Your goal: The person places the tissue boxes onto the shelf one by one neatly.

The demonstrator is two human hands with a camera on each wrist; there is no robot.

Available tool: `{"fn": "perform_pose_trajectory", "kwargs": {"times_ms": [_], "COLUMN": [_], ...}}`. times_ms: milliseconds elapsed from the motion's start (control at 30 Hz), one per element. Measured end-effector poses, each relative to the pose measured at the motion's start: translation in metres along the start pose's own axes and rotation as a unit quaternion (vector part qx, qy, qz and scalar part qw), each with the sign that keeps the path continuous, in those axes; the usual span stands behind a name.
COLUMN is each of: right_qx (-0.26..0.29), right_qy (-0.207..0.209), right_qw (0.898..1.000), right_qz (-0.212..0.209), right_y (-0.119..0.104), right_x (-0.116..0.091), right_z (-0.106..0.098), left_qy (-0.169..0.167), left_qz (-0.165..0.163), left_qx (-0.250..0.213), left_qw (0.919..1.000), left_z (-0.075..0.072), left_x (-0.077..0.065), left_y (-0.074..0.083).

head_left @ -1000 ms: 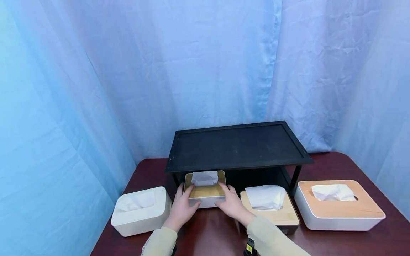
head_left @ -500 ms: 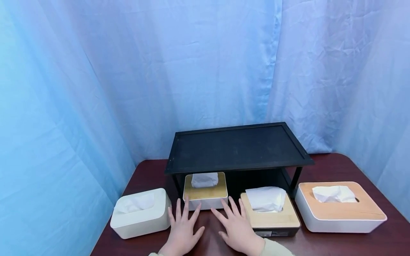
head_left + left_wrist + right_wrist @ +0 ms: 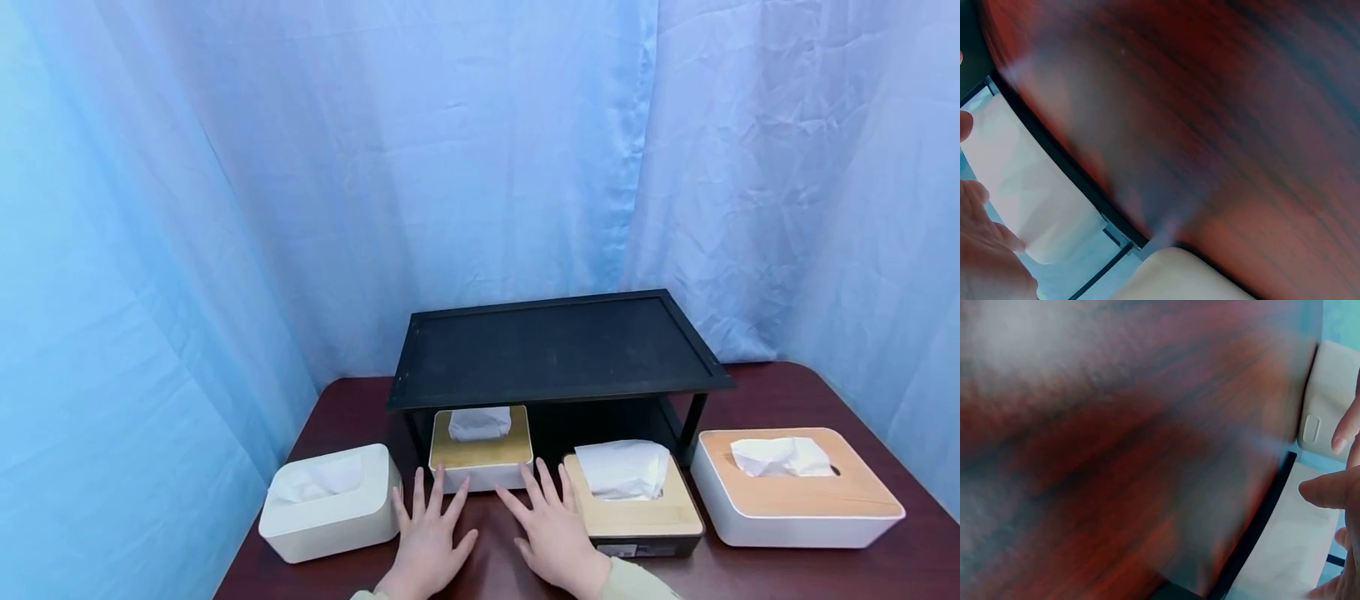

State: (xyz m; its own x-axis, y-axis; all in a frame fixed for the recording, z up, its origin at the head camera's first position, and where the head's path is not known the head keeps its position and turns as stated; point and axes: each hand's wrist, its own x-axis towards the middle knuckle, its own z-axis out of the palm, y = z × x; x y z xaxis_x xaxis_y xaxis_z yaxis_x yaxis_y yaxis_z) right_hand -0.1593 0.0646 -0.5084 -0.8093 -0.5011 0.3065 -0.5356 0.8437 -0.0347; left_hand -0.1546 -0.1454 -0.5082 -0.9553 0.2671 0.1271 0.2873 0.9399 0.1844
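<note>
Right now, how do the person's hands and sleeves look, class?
The left hand and right hand are bare: no gloves or rings show. The right sleeve is pale beige, ending near the wrist; only a sliver of left sleeve, similarly pale, shows at the head view's lower edge. No cables are visible.

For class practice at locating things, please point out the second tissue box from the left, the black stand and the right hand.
Second tissue box from the left (image 3: 482, 453): head view, on its brown lid.
Black stand (image 3: 555, 350): head view, on its flat top.
Right hand (image 3: 555, 537): head view, on its back.
</note>
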Motion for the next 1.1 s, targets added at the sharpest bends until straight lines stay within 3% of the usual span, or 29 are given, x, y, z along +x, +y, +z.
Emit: {"fn": "perform_pose_trajectory", "kwargs": {"times_ms": [267, 433, 600, 967, 1100], "right_qx": [-0.040, 0.001, 0.046, 0.041, 0.047], "right_qy": [-0.011, -0.038, -0.070, -0.117, -0.112], "right_qw": [0.999, 0.999, 0.995, 0.989, 0.989], "right_qz": [0.004, 0.025, 0.062, 0.084, 0.081], "right_y": [0.003, 0.006, 0.011, 0.012, 0.016], "right_x": [0.017, 0.030, 0.042, 0.052, 0.050], "right_z": [-0.003, -0.009, -0.011, -0.011, -0.008], "left_qy": [-0.009, -0.018, -0.040, -0.035, -0.037], "left_qz": [-0.032, -0.047, -0.060, -0.062, -0.066], "left_qx": [0.024, 0.020, 0.015, 0.021, 0.005], "left_qw": [0.9991, 0.9986, 0.9973, 0.9972, 0.9971], "left_z": [-0.003, -0.008, -0.003, 0.004, 0.004], "left_x": [0.014, 0.025, 0.038, 0.045, 0.046], "left_y": [-0.006, -0.007, -0.008, -0.015, -0.015]}}
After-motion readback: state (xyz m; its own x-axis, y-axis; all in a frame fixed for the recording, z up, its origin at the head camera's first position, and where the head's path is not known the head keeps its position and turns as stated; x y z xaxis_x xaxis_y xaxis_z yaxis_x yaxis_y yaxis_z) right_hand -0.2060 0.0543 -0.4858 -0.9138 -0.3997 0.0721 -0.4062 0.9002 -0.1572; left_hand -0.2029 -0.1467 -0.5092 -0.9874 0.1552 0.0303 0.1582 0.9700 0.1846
